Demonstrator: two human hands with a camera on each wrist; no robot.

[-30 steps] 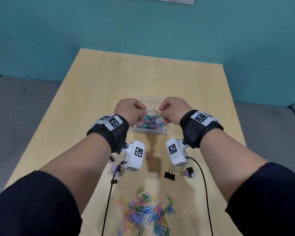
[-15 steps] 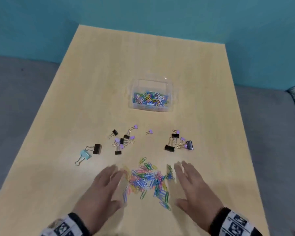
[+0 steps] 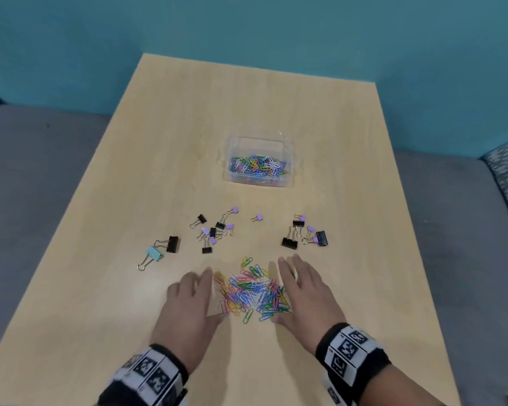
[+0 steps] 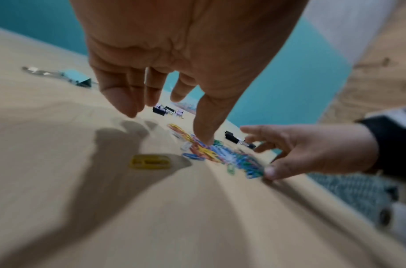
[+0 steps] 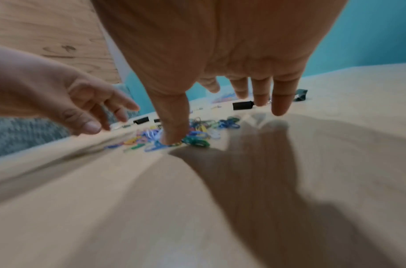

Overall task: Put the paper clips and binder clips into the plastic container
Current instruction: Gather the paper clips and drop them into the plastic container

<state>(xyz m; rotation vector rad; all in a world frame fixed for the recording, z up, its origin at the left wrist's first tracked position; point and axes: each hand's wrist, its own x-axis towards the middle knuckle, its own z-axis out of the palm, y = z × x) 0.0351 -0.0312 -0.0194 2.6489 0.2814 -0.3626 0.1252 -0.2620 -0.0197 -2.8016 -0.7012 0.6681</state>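
A heap of coloured paper clips (image 3: 251,290) lies near the table's front edge. My left hand (image 3: 192,300) lies flat at its left side, and my right hand (image 3: 301,291) at its right, both with straight fingers and holding nothing. The left thumb (image 4: 205,130) and the right thumb (image 5: 174,130) touch the heap's edges. A clear plastic container (image 3: 258,162) with paper clips inside stands farther back. Black and purple binder clips (image 3: 213,230) lie scattered between heap and container, another cluster of binder clips (image 3: 305,232) sits to the right, and a light blue binder clip (image 3: 153,256) lies at the left.
The wooden table (image 3: 159,142) ends at a teal wall behind. Grey upholstery (image 3: 30,171) flanks it on both sides. One yellow paper clip (image 4: 150,161) lies apart from the heap by my left hand.
Both hands left the container and came down to the near heap. Since half a second ago they have closed in on the paper clips from either side.
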